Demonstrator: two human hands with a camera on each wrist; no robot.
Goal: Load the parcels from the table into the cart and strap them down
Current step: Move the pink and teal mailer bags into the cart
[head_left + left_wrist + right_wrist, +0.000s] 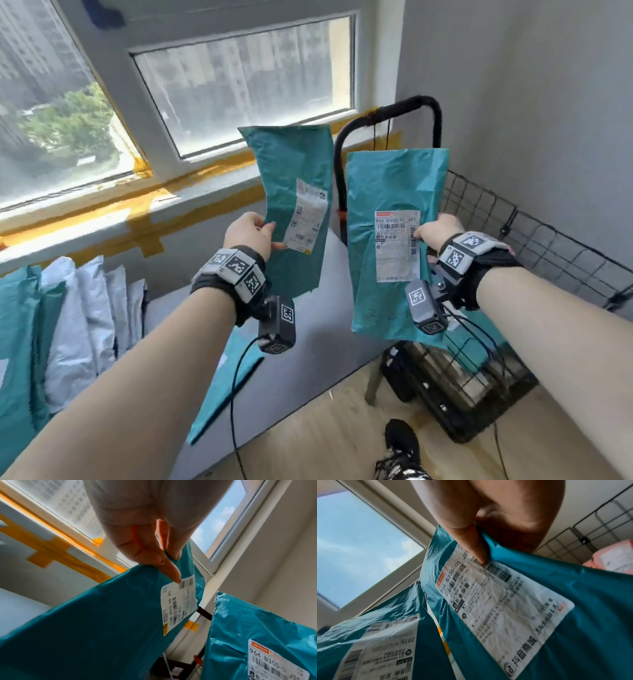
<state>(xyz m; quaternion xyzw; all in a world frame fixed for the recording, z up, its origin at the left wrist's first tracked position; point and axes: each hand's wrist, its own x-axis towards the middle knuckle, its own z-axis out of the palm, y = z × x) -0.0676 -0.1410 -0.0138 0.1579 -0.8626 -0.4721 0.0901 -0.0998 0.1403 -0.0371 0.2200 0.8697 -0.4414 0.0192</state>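
I hold two teal mailer parcels upright in the air, side by side. My left hand (255, 233) pinches the left edge of the narrower parcel (291, 164), thumb beside its white label (178, 604). My right hand (442, 228) grips the right edge of the wider parcel (390, 185), thumb pressed on its label barcode (498, 573). Behind and below the wider parcel stands the black wire cart (479, 394) with its looped handle (424, 102). A teal parcel (486, 342) lies inside it. More teal and white parcels (78, 315) lie stacked on the grey table (308, 359) at the left.
One flat teal parcel (226, 387) lies at the table's front edge. A black wire grid panel (534, 240) leans against the right wall. A pink parcel (614, 557) shows in the right wrist view. A windowsill with yellow tape (150, 236) runs behind the table. My shoe (400, 442) stands on the wood floor.
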